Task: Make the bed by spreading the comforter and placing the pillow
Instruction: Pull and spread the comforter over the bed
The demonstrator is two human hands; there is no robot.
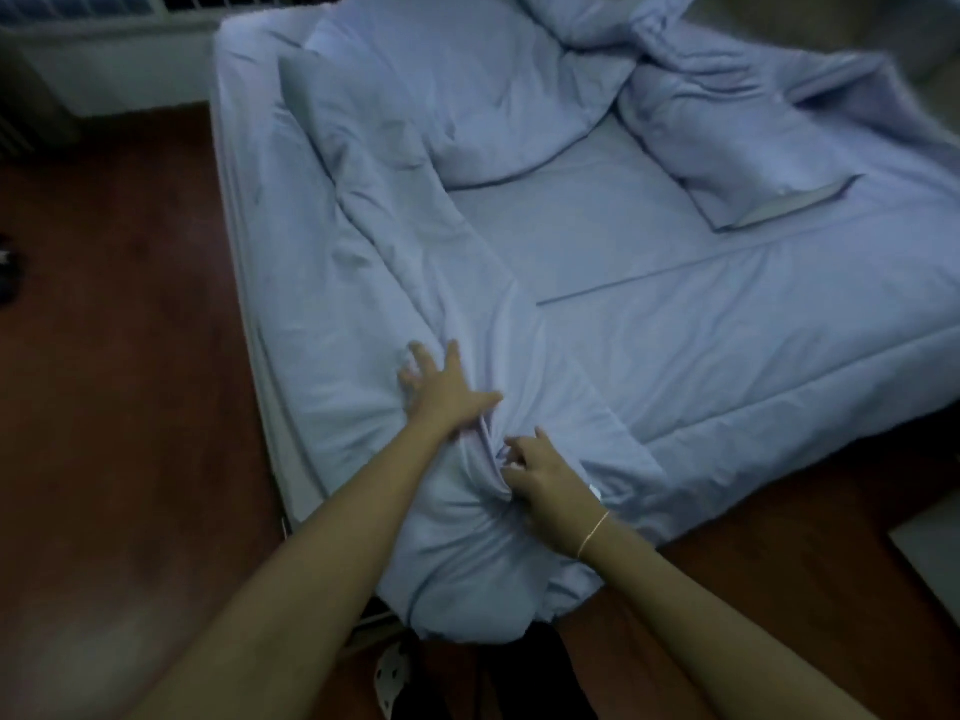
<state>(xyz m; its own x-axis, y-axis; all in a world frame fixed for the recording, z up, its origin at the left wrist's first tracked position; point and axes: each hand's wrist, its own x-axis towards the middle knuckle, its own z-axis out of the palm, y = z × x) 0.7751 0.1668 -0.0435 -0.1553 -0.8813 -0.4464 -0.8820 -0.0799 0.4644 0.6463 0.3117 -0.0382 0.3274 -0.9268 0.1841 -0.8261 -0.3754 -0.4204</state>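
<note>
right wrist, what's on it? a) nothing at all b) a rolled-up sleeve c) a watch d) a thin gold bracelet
d: a thin gold bracelet circles the wrist just behind the right hand, whose fingers are bunched into the comforter at the near corner of the bed; no watch or sleeve shows on that arm.

A pale blue comforter [415, 252] lies crumpled across the bed, bunched at the near corner and heaped toward the head, while a matching pillow [727, 163] rests flat beside it.
</note>
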